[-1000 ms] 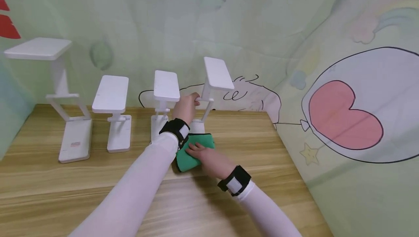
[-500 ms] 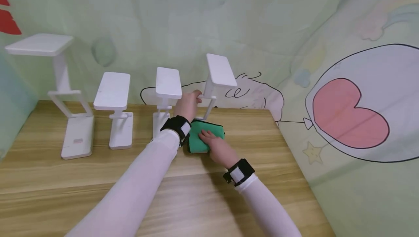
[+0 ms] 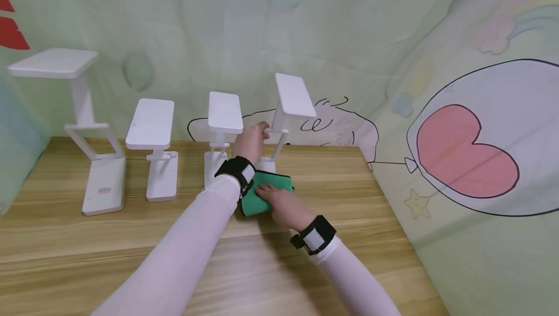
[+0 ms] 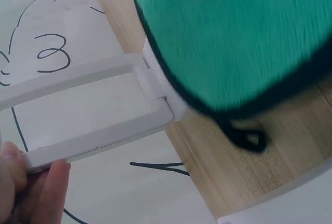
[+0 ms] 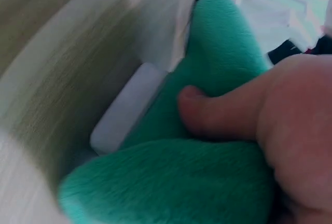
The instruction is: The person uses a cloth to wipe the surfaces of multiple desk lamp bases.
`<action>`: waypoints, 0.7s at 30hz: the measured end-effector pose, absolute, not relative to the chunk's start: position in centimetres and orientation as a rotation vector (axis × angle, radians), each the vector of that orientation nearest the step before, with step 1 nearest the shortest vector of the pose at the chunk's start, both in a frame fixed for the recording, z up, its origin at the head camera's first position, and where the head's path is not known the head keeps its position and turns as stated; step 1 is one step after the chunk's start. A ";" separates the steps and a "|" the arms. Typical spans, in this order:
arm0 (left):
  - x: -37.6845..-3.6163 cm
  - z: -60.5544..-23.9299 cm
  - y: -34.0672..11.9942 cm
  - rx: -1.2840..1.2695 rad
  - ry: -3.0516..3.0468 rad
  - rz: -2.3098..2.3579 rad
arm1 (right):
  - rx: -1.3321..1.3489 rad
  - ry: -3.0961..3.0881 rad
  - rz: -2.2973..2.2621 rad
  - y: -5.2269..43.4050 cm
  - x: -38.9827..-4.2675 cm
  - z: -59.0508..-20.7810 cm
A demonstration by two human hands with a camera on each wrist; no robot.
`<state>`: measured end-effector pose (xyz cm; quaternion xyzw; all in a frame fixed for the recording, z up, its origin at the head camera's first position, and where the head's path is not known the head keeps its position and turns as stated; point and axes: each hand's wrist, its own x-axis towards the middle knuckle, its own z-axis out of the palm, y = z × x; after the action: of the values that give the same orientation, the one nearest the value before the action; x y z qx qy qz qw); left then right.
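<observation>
My left hand (image 3: 250,143) grips the hinged frame of the rightmost white folding phone stand (image 3: 294,95). In the left wrist view, my left fingers and thumb pinch one side bar of that white frame (image 4: 98,136). My right hand (image 3: 288,209) presses a green plush cloth (image 3: 254,203) with dark edging over this stand's base, fingers spread on its top. The right wrist view shows my thumb (image 5: 207,112) pushed into the bunched cloth, and a corner of the white base (image 5: 127,112) sticking out from under it. The rest of the base is hidden.
Three more white phone stands, a tall one (image 3: 54,62), a low one (image 3: 150,124) and another (image 3: 224,112) beside my left wrist, stand in a row along the back of the wooden table (image 3: 349,190). A printed curtain (image 3: 209,29) hangs behind.
My right hand and the green cloth slid forward along the stand's base, then part of the way back towards me. My left hand keeps its grip on the stand.
</observation>
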<state>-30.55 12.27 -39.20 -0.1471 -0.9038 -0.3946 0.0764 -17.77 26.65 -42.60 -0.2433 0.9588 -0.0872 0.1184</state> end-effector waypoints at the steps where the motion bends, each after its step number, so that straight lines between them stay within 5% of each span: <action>1: -30.5 -39.2 12.3 -0.441 -2.708 -1.182 | -0.713 2.808 -0.291 26.7 -18.2 -42.8; 9: -30.6 -39.4 12.5 -0.458 -2.675 -1.185 | -0.624 2.893 -0.356 28.5 -19.7 -44.6; 21: -30.7 -39.4 12.5 -0.444 -2.673 -1.152 | -0.567 2.853 -0.210 29.4 -15.1 -42.3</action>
<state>-30.65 12.46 -39.41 -0.1501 -0.9034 -0.3894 0.0982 -15.15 29.38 -42.32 -0.1930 0.9721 -0.0716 0.1125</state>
